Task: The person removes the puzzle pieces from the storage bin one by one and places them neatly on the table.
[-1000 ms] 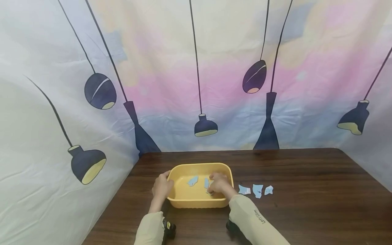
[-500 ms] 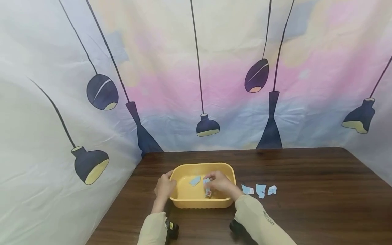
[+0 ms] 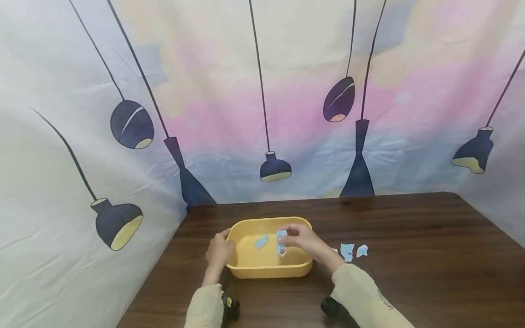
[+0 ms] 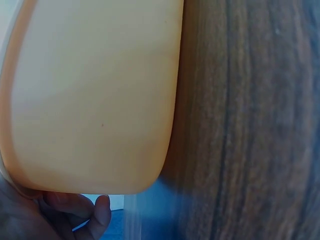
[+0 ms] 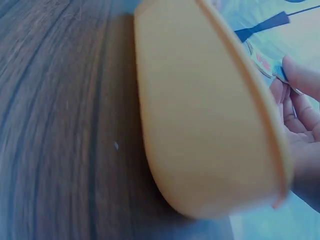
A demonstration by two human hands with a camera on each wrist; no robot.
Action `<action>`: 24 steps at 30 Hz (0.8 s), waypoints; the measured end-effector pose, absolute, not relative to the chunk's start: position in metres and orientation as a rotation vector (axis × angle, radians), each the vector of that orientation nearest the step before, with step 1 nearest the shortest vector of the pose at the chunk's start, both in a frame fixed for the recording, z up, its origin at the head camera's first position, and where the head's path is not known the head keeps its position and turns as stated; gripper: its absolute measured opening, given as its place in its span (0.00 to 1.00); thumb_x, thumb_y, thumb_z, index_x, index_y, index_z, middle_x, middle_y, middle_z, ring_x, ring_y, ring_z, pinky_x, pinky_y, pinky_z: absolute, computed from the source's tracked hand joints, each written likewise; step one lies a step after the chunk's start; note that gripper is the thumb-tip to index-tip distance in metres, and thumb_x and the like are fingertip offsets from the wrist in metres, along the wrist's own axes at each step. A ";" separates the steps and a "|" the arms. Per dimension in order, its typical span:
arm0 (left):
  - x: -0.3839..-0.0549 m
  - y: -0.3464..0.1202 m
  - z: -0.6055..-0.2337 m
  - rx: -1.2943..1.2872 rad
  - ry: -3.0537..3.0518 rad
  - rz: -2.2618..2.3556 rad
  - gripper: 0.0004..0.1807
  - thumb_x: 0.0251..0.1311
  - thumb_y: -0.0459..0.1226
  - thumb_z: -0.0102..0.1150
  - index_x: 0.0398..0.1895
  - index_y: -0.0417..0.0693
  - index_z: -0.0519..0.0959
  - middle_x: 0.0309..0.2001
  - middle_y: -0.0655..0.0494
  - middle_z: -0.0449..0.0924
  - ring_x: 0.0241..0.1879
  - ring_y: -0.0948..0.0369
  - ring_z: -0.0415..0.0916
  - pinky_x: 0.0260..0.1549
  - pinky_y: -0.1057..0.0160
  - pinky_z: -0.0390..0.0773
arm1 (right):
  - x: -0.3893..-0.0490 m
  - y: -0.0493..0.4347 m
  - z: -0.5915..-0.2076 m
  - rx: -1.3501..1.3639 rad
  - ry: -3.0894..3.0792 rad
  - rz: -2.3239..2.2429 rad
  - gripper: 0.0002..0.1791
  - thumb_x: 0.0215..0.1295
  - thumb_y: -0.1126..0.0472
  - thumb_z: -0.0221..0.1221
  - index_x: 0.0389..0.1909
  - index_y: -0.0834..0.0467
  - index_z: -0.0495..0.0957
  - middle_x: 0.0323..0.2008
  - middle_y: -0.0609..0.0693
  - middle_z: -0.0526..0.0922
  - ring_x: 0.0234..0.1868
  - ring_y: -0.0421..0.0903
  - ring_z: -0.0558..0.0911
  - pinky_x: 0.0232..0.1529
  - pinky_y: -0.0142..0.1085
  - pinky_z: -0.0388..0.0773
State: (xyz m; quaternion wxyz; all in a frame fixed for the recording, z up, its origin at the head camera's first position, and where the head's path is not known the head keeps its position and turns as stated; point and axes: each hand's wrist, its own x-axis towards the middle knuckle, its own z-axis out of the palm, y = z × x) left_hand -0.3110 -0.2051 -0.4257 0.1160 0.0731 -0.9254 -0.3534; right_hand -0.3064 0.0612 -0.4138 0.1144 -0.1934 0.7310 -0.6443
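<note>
The yellow basin [image 3: 268, 272] stands on the table, its long side facing me. My left hand [image 3: 220, 250] grips the basin's left rim, thumb at the inner side; in the left wrist view its curled fingers [image 4: 102, 212] show past the basin wall. My right hand [image 3: 301, 239] pinches a light-blue flat piece [image 3: 280, 248] with red print, upright over the basin's right half. In the right wrist view thumb and fingertips meet at its edge; I cannot tell whether it is one piece or two together. Another light-blue piece [image 3: 260, 241] lies on the basin floor.
Right of the basin, on the dark wooden table [image 3: 410, 282], lie a jagged light-blue piece [image 3: 347, 252] and a smaller one [image 3: 362, 251]. A third is mostly hidden behind the right forearm. A cloth backdrop [image 3: 229, 114] with printed lamps hangs behind the table.
The right hand has risen from the basin floor with the light-blue piece, which now stands upright in its fingers. The left hand keeps its grip on the rim.
</note>
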 end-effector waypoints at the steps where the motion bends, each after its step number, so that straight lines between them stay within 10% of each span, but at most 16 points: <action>1: -0.311 -0.205 -0.425 0.210 -2.708 -1.038 0.28 0.56 0.33 0.47 0.63 0.43 0.75 0.35 0.44 0.83 0.22 0.58 0.72 0.18 0.62 0.66 | -0.305 0.066 -0.412 -0.552 2.152 -1.895 0.23 0.63 0.59 0.62 0.54 0.69 0.75 0.36 0.48 0.83 0.36 0.39 0.82 0.52 0.42 0.80; 24: -0.311 -0.208 -0.424 0.193 -2.736 -1.060 0.29 0.57 0.33 0.46 0.65 0.42 0.73 0.36 0.43 0.82 0.21 0.58 0.71 0.18 0.62 0.66 | -0.291 0.257 -0.438 0.172 2.299 -1.796 0.16 0.64 0.60 0.60 0.44 0.69 0.73 0.32 0.43 0.77 0.33 0.34 0.77 0.38 0.28 0.78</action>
